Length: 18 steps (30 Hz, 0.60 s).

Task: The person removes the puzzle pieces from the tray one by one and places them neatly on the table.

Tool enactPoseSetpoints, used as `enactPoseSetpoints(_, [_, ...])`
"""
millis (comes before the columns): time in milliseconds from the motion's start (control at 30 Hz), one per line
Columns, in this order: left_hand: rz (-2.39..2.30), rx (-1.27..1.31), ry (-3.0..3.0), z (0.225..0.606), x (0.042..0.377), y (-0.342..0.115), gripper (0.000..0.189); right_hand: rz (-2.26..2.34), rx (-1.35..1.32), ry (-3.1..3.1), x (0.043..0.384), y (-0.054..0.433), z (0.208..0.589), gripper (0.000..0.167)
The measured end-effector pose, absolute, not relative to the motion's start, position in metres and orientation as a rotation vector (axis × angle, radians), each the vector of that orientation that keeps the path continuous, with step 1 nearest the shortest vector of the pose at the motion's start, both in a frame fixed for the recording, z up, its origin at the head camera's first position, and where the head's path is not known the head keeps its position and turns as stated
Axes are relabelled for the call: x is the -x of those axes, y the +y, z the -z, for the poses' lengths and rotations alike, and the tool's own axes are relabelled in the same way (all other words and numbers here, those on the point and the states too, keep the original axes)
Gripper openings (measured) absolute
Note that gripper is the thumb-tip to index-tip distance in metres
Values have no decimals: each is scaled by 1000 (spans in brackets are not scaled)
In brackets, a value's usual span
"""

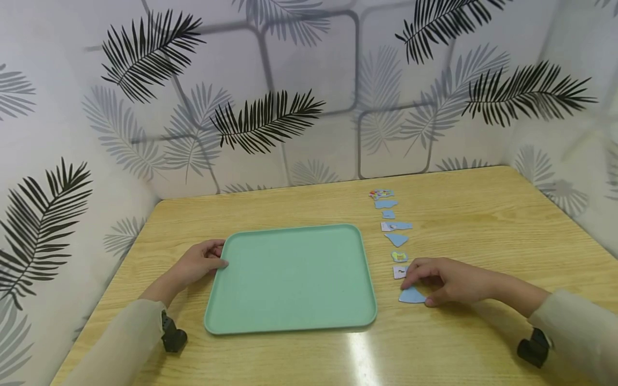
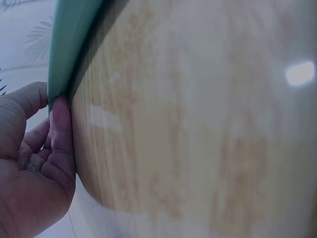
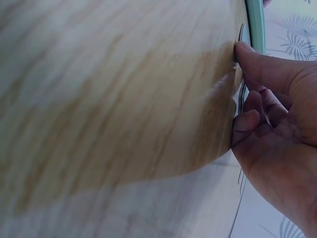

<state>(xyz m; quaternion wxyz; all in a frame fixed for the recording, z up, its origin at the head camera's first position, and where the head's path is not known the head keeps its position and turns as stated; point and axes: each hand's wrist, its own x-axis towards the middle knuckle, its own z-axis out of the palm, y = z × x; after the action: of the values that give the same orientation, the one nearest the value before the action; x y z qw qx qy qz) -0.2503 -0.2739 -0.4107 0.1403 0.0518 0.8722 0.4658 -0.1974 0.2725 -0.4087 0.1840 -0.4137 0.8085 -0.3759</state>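
Note:
A mint-green rectangular tray lies on the wooden table. My left hand holds its left rim, the thumb over the edge and the fingers curled beside it; the left wrist view shows the hand pinching that rim. To the right of the tray, my right hand has thumb and fingers around a light blue, fan-shaped puzzle piece flat on the table. Just beyond this piece lies a white and blue puzzle piece, partly covered by the fingers. In the right wrist view, the right thumb touches the held piece's edge.
Several more puzzle pieces form a column towards the back: a yellow-printed one, a blue triangular one, a long one and a colourful one farthest off. A leaf-patterned wall borders the table behind.

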Motion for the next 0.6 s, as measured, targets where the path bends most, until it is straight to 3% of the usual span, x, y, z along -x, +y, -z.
enactPoseSetpoints(600, [-1346, -112, 2512, 410, 252, -274, 59, 1069, 1142, 2268, 198, 273, 406, 36])
